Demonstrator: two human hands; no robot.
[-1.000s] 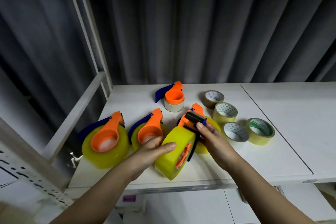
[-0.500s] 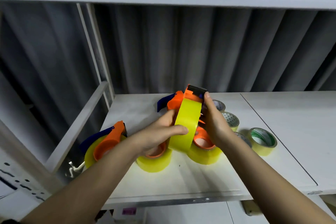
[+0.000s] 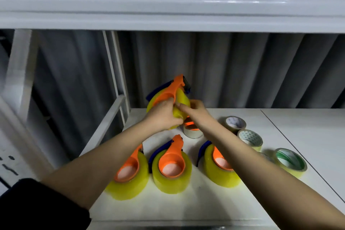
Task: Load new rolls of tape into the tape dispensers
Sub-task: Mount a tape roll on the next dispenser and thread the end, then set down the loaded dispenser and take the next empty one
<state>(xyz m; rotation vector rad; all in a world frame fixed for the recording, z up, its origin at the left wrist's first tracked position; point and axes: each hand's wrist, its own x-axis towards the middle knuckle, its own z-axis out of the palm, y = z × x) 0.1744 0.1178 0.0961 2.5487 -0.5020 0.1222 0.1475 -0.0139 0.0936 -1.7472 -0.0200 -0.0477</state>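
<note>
I hold an orange tape dispenser (image 3: 172, 89) with a yellow tape roll (image 3: 182, 100) in it, raised above the white table (image 3: 186, 207). My left hand (image 3: 162, 115) grips its lower left side and my right hand (image 3: 195, 110) pinches the roll's right edge. Three more loaded orange dispensers lie on the table below: left (image 3: 128, 175), middle (image 3: 171, 168), right (image 3: 218, 166). A smaller dispenser with a pale roll (image 3: 192, 129) sits behind them, partly hidden by my right arm.
Loose tape rolls lie to the right: a brown one (image 3: 234, 123), a pale yellow one (image 3: 251, 139) and a green-cored one (image 3: 290, 161). A white shelf frame (image 3: 104, 127) borders the left. A shelf edge (image 3: 168, 5) hangs overhead. Grey curtain behind.
Both hands have lifted the loaded dispenser from the table up and away from me. The camera tilted upward, showing more of the overhead shelf.
</note>
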